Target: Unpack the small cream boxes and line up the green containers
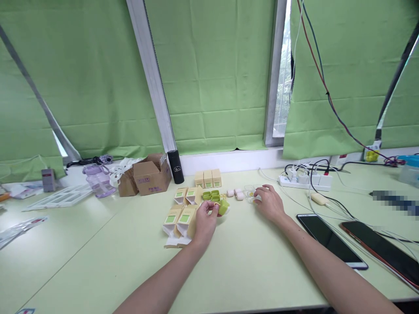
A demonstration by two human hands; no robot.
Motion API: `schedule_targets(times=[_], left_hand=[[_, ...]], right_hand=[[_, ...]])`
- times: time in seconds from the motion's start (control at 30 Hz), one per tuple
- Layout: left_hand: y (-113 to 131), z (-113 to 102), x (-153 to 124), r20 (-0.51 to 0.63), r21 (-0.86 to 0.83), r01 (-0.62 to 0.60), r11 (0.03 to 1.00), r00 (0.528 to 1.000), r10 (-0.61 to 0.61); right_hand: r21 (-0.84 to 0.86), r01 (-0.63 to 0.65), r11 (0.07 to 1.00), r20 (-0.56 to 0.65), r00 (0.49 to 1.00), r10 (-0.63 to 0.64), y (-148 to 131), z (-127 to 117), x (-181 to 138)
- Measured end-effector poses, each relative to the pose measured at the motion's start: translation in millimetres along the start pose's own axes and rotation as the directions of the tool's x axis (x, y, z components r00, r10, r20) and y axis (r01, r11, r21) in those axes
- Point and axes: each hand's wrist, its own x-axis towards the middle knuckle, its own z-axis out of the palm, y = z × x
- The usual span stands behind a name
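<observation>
My left hand (205, 218) is closed on a small open green case (223, 206), lifted just above the table. My right hand (269, 202) rests on the table with its fingers curled over a small clear plastic piece (252, 198). Between the hands lie three small pale pink cases (235, 193) and a few green cases (211, 196). Several yellow-and-green little boxes lie open near my left hand (179, 216), and three stand closed in a row behind (208, 178).
A black cylinder (176, 166), brown cardboard boxes (151, 175) and a purple bottle (98, 179) stand at the back left. Two phones (331, 240) lie at the right beside a white power strip (304, 180) with tangled cables. Green blinds cover the window.
</observation>
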Motion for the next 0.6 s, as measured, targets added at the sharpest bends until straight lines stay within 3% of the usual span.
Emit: schedule_targets(times=[0.23, 0.47, 0.6], left_hand=[[0.8, 0.2, 1.4, 0.023, -0.099, 0.088, 0.991, 0.996, -0.086], [4.3, -1.9, -2.1, 0.088, -0.291, 0.253, 0.923, 0.967, -0.237], [4.7, -2.2, -1.1, 0.132, -0.356, 0.320, 0.878, 0.948, -0.291]], right_hand=[[0.106, -0.006, 0.994, -0.088, 0.996, 0.015, -12.1, -6.6, 1.0], [0.356, 0.339, 0.871, -0.231, 0.935, -0.270, -62.2, -21.7, -10.4], [0.463, 0.460, 0.758, -0.215, 0.887, -0.408, -92.4, -24.6, -23.9]])
